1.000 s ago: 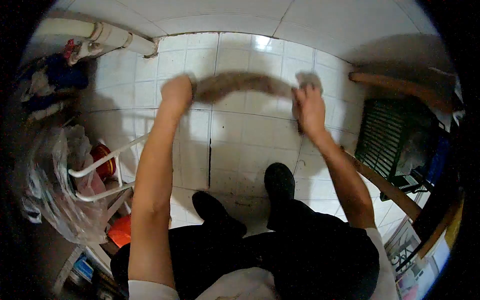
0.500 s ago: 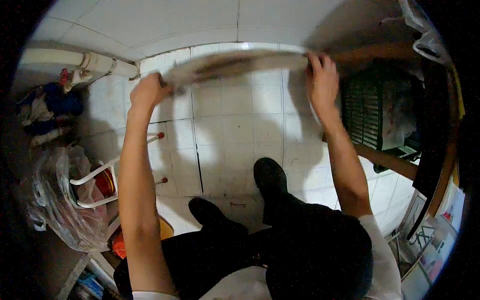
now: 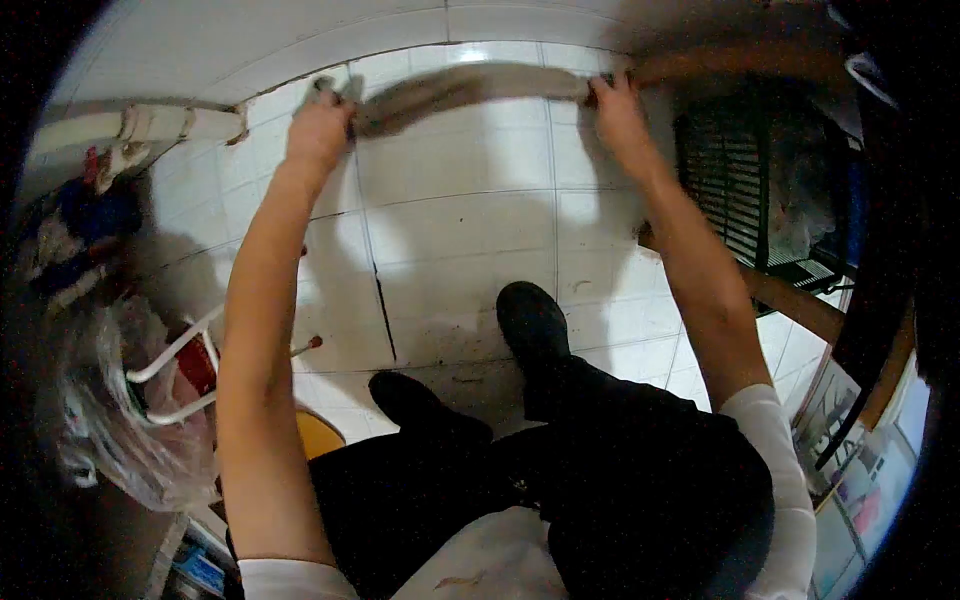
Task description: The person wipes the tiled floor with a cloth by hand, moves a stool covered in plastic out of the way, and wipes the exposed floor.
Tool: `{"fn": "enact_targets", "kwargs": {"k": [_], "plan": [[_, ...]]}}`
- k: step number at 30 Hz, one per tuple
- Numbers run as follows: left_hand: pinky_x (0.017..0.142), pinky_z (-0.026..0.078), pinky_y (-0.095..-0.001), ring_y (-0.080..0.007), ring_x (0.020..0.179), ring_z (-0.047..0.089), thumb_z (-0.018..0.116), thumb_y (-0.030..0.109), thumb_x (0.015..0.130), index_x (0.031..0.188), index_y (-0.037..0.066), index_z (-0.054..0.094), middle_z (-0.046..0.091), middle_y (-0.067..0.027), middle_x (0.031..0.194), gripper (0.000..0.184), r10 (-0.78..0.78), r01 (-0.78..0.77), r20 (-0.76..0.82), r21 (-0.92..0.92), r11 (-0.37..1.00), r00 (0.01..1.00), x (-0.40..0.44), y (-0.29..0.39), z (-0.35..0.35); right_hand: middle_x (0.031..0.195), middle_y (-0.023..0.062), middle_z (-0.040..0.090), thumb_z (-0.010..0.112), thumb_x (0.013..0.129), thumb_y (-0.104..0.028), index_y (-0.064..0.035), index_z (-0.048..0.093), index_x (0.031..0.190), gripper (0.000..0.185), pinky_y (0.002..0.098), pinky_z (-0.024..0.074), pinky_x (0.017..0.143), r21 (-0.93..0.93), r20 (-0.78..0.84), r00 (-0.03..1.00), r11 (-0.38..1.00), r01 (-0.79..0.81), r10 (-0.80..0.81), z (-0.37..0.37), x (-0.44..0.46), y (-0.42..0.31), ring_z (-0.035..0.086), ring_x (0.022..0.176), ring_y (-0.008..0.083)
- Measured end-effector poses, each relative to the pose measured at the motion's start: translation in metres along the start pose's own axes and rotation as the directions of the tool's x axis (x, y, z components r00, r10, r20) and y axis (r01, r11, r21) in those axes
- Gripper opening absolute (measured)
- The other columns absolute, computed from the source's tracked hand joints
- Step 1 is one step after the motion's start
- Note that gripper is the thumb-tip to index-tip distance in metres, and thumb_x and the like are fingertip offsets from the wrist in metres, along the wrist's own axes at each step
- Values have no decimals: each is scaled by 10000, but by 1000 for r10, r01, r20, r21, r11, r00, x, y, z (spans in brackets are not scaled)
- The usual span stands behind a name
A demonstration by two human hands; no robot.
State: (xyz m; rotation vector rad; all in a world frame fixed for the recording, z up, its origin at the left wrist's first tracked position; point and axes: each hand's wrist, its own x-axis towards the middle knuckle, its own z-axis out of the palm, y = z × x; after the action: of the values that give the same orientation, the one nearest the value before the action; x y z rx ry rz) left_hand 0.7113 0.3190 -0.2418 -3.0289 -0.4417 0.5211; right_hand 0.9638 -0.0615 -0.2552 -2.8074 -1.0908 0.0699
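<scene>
Left hand (image 3: 322, 128) and right hand (image 3: 620, 108) each pinch one end of a blurred brownish cloth (image 3: 465, 84), bowed between them, left of the slatted crate (image 3: 722, 190); the right is nearer it.

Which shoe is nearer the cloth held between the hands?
The right shoe, set farther forward toward the blurred cloth; the left shoe sits farther back.

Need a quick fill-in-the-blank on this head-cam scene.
1. The blurred, cloth-like strip spans from the left hand to the ____.
2. The floor is surfaced with pale ____.
3. The clear plastic bag is on the ____ side of the picture.
4. The colour of both shoes is ____.

Missing words: right hand; tiles; left; black.
</scene>
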Motion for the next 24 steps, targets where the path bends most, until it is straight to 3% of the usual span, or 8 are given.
{"fn": "enact_targets", "kwargs": {"k": [3,4,6,7,11,12,14,24], "plan": [[931,535,-528,-422,1190,567,560,244,982,1260,199,671,571,-179,1253,302,102,-109,83,92,990,991,-56,21,19,1314,255,542,528,929,-41,-106,631,1331,420,495,481,1052,-143,111,993,989,-27,43,-13,-82,-16,511,1244,452],[1000,510,-536,-481,1221,539,608,197,945,1224,208,707,494,-223,1359,297,109,-112,-119,-18,994,987,-66,12,86,1310,246,533,541,909,-30,-107,635,1315,424,490,493,1035,-101,104,994,995,-16,27,-10,-116,-18,504,1248,446],[1092,398,-613,-511,1281,479,608,233,953,1234,202,710,431,-232,1434,300,97,-100,241,1,995,966,-119,47,51,1325,210,517,586,873,-28,-116,654,1272,415,478,529,988,-70,168,986,998,-5,17,-11,-182,-29,505,1238,424],[1113,373,-595,-519,1300,458,598,237,965,1267,205,676,423,-238,1443,314,124,-158,225,138,978,966,-149,64,36,1344,182,510,617,856,-36,-124,669,1245,402,472,554,958,-86,237,971,996,-5,25,-18,-212,-35,515,1223,410],[910,558,-525,-461,1084,637,661,275,916,1260,68,664,553,-246,1234,401,162,-179,433,-1,984,887,-240,94,77,1358,194,497,662,852,-79,-116,636,1259,410,499,577,859,163,251,968,985,-59,17,2,-308,-28,517,1232,407],[872,581,-516,-452,1063,663,662,239,914,1284,59,653,570,-278,1242,412,-163,296,469,-226,928,868,-260,109,91,1341,198,510,663,851,-79,-111,640,1248,399,500,574,853,156,264,964,985,-70,27,-5,-308,-25,531,1209,406],[943,548,-519,-433,1071,669,621,128,922,1385,116,592,561,-303,1289,464,222,-153,762,-162,975,609,-280,111,73,1308,207,534,665,849,-81,-102,649,1226,378,500,568,841,153,296,955,985,-76,28,-31,-291,-29,558,1162,405],[943,513,-531,-474,1107,607,738,322,859,1361,85,519,575,-305,1231,596,197,118,579,-462,879,791,-325,60,-31,1132,135,581,669,754,38,-84,673,1071,339,467,542,863,312,104,969,932,184,-226,-91,-158,-119,574,1087,354]]}}
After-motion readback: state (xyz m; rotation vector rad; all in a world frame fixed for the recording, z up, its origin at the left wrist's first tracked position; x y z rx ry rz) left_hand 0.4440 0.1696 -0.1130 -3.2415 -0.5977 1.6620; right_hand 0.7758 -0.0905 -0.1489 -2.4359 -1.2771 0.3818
